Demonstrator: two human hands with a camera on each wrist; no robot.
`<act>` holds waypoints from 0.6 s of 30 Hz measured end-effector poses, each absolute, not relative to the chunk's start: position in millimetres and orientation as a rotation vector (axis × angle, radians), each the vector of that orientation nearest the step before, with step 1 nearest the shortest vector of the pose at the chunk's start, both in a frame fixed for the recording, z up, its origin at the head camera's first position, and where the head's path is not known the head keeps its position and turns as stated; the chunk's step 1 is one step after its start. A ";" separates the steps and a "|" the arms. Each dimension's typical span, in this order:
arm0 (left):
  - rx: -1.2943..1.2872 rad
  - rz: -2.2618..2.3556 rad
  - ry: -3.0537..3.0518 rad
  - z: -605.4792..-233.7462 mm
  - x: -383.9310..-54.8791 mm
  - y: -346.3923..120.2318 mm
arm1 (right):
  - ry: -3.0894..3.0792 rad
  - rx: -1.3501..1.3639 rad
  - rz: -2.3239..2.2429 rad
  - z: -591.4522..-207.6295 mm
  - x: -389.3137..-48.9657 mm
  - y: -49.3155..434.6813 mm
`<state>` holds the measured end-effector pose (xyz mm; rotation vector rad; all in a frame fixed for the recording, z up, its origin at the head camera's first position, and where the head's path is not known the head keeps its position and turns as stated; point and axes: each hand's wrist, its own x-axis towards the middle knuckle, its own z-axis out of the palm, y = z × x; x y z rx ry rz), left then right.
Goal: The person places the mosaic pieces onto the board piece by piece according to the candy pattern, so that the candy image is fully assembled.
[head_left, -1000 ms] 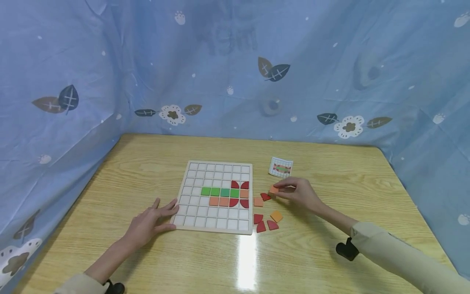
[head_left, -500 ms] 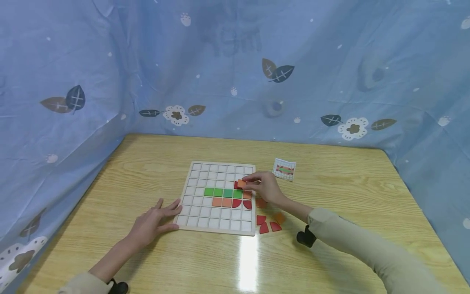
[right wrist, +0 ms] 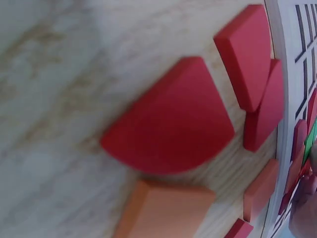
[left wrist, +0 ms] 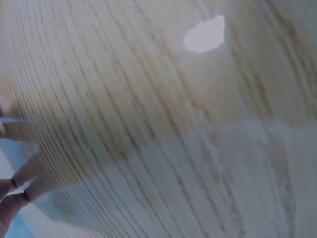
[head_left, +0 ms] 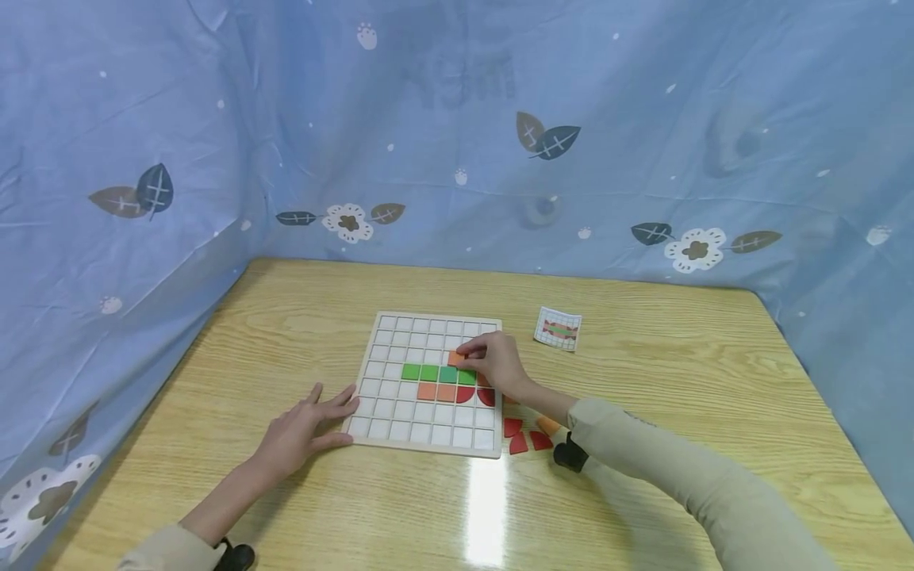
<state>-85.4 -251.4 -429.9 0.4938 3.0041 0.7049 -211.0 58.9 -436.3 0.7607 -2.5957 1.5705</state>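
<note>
My right hand (head_left: pixel 493 362) pinches an orange square tile (head_left: pixel 455 358) over the white gridded board (head_left: pixel 400 432), just above the right end of a row of green tiles (head_left: pixel 428 373). Below that row lie two orange tiles (head_left: pixel 436 392) and two red quarter-circle tiles (head_left: pixel 465 394). The red pieces further up at the right are hidden by this hand. With fingers spread, my left hand (head_left: pixel 303 428) rests at the board's left edge; the left wrist view catches only its fingertips (left wrist: pixel 14 198). At the right wrist view's edge, part of the right hand shows over the board.
Loose red quarter-circle tiles (right wrist: pixel 171 121) lie on the wooden table (head_left: pixel 371 507) right of the board, beside an orange tile (right wrist: pixel 168 210) partly covered by the right sleeve. A pattern card (head_left: pixel 558 329) lies behind them. Blue patterned cloth (head_left: pixel 457 159) surrounds the table.
My right hand has carried the orange tile left from the loose pieces, over the board's right side, to the squares above the green row. My left hand has stayed at the board's edge.
</note>
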 end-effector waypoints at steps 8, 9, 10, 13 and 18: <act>0.481 0.705 3.000 -428.8 -85.9 -250.1 | -2.609 0.802 1.518 -434.8 -215.0 60.4; 0.482 0.707 3.000 -428.7 -86.0 -250.0 | -2.608 0.810 1.512 -434.8 -215.2 59.9; 0.482 0.709 2.998 -428.6 -86.0 -249.8 | -2.605 0.819 1.505 -434.9 -215.4 59.4; 0.481 0.719 2.991 -428.5 -86.0 -249.5 | -2.596 0.830 1.505 -435.5 -216.3 57.2; 0.482 0.729 2.986 -429.1 -85.9 -249.5 | -2.602 0.845 1.489 -436.5 -217.7 54.6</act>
